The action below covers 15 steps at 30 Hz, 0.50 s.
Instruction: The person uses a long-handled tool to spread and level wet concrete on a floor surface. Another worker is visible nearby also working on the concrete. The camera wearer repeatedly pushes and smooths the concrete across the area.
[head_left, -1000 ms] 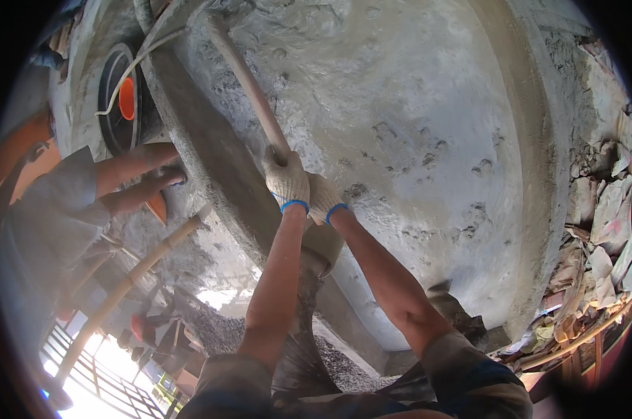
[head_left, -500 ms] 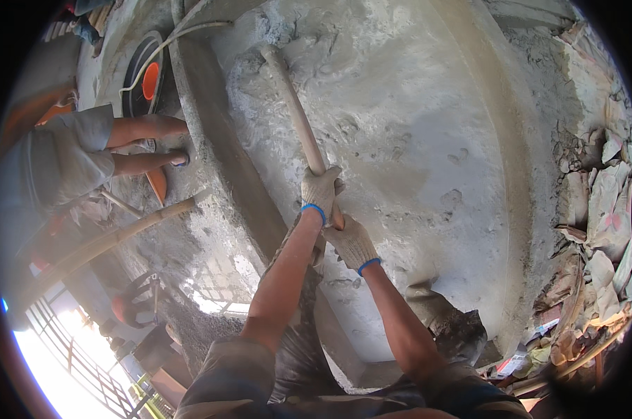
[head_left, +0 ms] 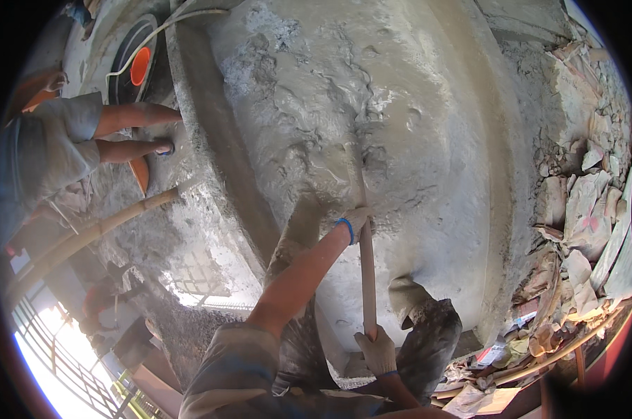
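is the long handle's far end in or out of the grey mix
In: the long handle disappears into the wet grey mix beyond the left hand.

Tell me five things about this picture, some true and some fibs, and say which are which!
1. The left hand and right hand both grip the long wooden handle. True.
2. The right hand grips closer to the handle's far end, by the top of the picture. False: the left hand does.
3. An orange container shows within the round rim of the black tub. True.
4. The left hand is bare. False: it wears a knitted glove.
5. The crumpled sacks lie on the picture's left. False: those sacks lie on the right.
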{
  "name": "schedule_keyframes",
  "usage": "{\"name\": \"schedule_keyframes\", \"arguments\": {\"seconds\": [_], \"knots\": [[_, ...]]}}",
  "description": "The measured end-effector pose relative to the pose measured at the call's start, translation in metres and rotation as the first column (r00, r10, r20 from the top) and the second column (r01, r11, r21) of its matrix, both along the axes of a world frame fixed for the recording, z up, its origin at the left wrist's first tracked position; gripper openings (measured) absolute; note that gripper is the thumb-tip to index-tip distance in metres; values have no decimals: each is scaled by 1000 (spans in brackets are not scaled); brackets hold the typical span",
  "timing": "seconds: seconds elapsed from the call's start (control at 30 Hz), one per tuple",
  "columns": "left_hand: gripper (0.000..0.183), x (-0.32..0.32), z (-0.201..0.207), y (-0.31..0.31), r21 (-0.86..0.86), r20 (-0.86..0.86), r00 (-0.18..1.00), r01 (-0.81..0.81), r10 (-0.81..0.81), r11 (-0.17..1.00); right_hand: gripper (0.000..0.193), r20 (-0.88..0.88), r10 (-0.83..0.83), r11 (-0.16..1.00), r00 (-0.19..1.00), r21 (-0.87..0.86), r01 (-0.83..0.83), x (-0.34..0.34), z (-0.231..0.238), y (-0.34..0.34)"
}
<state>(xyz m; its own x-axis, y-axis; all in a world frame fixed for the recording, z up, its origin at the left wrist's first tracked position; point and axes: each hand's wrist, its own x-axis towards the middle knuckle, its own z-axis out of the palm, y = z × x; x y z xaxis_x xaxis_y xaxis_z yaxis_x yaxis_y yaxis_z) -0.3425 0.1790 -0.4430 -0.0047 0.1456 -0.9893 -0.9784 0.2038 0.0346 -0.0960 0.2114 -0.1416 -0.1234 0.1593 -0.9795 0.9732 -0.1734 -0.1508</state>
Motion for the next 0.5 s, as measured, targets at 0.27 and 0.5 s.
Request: {"name": "schedule_keyframes", "arguments": {"seconds": [0.27,0.5], "knots": [[21,-70,-11,-10,-18,-131,991,-39,37,999,47,-108,180,977,978,138,-165,-20,-72,-7],[38,-193,5,8,-207,-430,894,36,-124,978,40,-261,196,976,945,145,-163,-122,-146,17]]}}
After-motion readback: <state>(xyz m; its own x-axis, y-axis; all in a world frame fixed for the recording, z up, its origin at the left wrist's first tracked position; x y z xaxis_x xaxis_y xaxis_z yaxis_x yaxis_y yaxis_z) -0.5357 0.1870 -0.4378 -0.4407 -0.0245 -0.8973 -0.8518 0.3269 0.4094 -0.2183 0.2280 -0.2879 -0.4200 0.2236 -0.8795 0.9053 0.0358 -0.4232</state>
